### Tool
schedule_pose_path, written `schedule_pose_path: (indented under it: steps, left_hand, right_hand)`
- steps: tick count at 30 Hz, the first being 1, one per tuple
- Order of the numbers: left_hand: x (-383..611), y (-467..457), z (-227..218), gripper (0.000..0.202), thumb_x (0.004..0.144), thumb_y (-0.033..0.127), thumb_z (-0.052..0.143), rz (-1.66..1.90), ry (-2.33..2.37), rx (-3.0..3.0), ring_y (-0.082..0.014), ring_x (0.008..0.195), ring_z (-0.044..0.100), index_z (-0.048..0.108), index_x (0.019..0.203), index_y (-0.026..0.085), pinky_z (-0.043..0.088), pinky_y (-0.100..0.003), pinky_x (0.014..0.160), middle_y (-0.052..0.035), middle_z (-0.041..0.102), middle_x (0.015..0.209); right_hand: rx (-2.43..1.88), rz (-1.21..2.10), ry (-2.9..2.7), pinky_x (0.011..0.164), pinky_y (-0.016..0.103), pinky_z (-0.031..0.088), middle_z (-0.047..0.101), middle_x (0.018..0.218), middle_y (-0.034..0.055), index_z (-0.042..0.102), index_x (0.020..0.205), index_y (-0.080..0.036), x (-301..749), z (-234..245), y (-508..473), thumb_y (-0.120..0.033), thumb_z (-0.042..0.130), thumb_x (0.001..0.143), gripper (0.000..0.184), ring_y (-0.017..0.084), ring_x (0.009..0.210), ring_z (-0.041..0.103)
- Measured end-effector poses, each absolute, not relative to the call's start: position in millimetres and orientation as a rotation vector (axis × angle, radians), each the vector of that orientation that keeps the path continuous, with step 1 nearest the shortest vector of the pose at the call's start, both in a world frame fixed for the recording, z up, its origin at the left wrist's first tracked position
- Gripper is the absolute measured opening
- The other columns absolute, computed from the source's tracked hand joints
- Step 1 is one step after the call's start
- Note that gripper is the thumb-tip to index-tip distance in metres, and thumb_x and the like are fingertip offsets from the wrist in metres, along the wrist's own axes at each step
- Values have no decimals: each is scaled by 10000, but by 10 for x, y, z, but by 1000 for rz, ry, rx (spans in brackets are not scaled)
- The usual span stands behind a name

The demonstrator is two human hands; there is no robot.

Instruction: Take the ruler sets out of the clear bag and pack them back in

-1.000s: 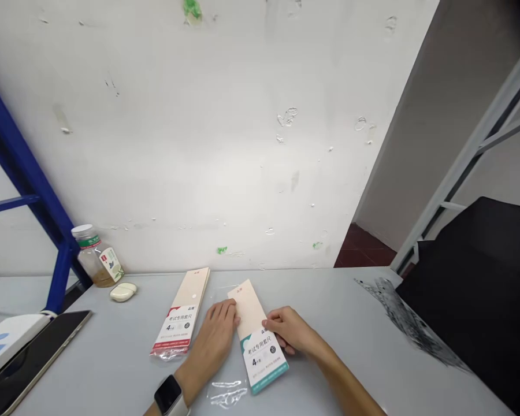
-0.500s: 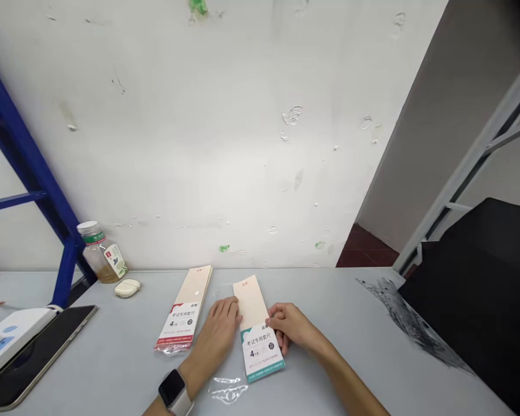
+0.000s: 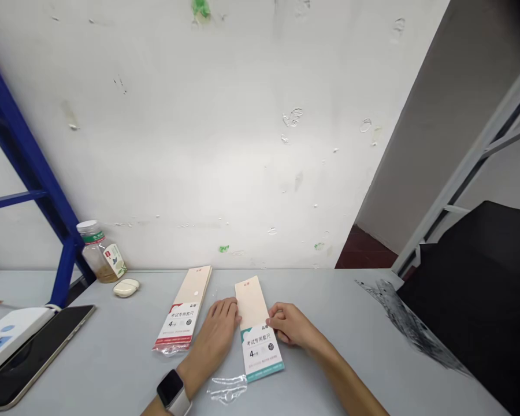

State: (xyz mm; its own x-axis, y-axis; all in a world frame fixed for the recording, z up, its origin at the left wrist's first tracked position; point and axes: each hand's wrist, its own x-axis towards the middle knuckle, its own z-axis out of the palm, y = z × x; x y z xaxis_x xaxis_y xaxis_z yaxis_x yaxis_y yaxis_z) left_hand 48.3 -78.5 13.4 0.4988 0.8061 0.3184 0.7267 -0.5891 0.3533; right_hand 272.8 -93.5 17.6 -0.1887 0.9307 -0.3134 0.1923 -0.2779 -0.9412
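Observation:
A ruler set packet [image 3: 260, 346] with a teal-edged white label and a cream card top lies on the grey table [image 3: 112, 358], nearly straight towards me. My left hand [image 3: 214, 335] is at its left edge, fingertips against the card. A black smartwatch [image 3: 170, 392] sits on that wrist. My right hand [image 3: 290, 326] grips the right edge of the card with thumb and fingers. A second ruler set packet [image 3: 184, 309] with a red-edged label lies just left of my left hand, untouched. A crumpled clear plastic wrapper [image 3: 227, 389] lies below the packet.
A glass jar [image 3: 99, 257] with a white lid and a pale soap bar [image 3: 125, 288] stand at the back left. A black tablet [image 3: 39, 352] and a white device [image 3: 15, 335] lie at the left, by a blue metal frame [image 3: 60, 271]. A black seat [image 3: 472, 300] stands at the right.
The teal-labelled packet has turned from a clear tilt to nearly straight, with both hands still at its edges. The view has shifted slightly.

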Motion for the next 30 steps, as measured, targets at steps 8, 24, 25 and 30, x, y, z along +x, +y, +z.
schedule_pose_path:
  steps: [8, 24, 25, 30]
  left_hand:
    - [466, -741, 44, 151, 968, 182, 379, 739, 1319, 2587, -254, 1113, 546, 521, 1005, 217, 449, -469, 954, -79, 594, 1179]
    - [551, -842, 244, 160, 969, 328, 421, 993, 1215, 2309, -268, 1268, 446, 546, 931, 236, 393, -477, 1055, -82, 544, 1274]
    - [540, -825, 250, 152, 961, 340, 432, 1067, 1272, 2254, -276, 1286, 427, 543, 961, 237, 388, -482, 1056, -85, 523, 1297]
    - [488, -748, 263, 206, 916, 423, 461, 1172, 1371, 1830, -264, 1016, 602, 489, 998, 236, 505, -433, 853, -76, 595, 1059]
  right_hand:
    - [-1399, 1442, -1364, 383, 209, 201, 467, 452, -114, 447, 746, -228, 2437, 111, -1023, -321, 626, 779, 204, 64, 345, 358]
    - [-1255, 1445, -1395, 389, 207, 208, 477, 477, -121, 421, 774, -236, 2238, 122, -1085, -388, 604, 796, 239, 62, 321, 374]
    - [-1238, 1434, -1381, 397, 208, 215, 496, 496, -114, 426, 778, -234, 2260, 133, -1074, -411, 606, 799, 253, 61, 328, 378]
    - [-1185, 1393, -1381, 451, 215, 260, 560, 551, -85, 470, 805, -221, 2352, 188, -1054, -512, 615, 800, 325, 67, 379, 403]
